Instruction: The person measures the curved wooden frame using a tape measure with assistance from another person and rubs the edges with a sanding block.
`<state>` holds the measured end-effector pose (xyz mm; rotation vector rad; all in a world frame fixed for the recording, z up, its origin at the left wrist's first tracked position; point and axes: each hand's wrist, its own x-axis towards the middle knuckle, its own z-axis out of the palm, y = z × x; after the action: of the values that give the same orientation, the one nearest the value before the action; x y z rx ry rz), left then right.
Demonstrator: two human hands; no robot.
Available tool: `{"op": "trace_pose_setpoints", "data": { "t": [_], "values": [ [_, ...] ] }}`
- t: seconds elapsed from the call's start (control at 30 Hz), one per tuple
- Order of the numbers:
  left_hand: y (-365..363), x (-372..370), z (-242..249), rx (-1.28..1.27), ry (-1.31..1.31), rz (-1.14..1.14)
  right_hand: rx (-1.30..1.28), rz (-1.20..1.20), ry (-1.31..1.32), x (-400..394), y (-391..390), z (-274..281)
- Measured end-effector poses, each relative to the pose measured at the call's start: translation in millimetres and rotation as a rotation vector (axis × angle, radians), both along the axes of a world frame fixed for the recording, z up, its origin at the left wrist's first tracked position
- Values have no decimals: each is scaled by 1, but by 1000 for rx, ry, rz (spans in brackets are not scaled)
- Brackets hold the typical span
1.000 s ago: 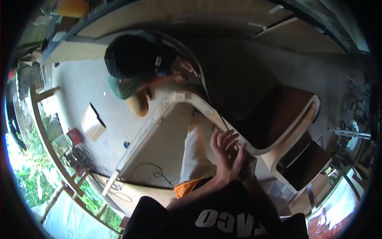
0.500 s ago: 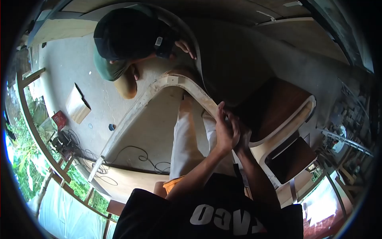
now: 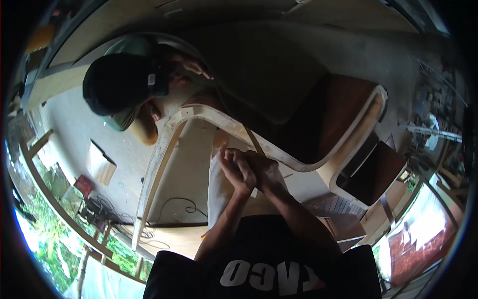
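My left hand [image 3: 237,170] is raised in front of my light trousers, fingers loosely extended and nothing visible in them. Close against it is my right hand [image 3: 265,169], its fingers largely hidden and blurred. Both hands are just below the pale edge of a large curved panel [image 3: 224,117], which bends round and runs down to the left. A thin yellowish strip [image 3: 254,141] shows between that edge and my right hand; I cannot tell whether the hand holds it.
A co-worker in a dark cap [image 3: 117,82] crouches beyond the panel's bend, a hand near its surface. On the right are curved brown-faced wooden pieces [image 3: 348,112]. A cable [image 3: 181,200] and an open cardboard-coloured box [image 3: 101,163] lie on the floor.
My hands, close together in both frames, have moved left and down from the panel's right-hand stretch. My view has shifted, and the co-worker appears farther left.
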<state>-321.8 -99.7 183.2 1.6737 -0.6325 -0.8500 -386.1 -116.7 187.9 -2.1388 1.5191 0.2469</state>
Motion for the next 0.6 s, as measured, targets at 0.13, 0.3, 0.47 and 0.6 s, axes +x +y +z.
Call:
{"op": "trace_pose_setpoints", "data": {
  "t": [0.13,0.3,0.47,0.6],
  "values": [
    [-21,2,-10,-30,-58,-16,-141,-151,-337,-5,-5,-22],
    [-11,12,-27,50,29,-48,-125,-194,-388,7,6,-47],
    [-20,14,-50,12,-179,-84,-31,-173,-380,0,-5,-64],
    [-37,-5,-57,-40,-105,-40,-112,-204,-357,-11,-10,-85]
  ]
}}
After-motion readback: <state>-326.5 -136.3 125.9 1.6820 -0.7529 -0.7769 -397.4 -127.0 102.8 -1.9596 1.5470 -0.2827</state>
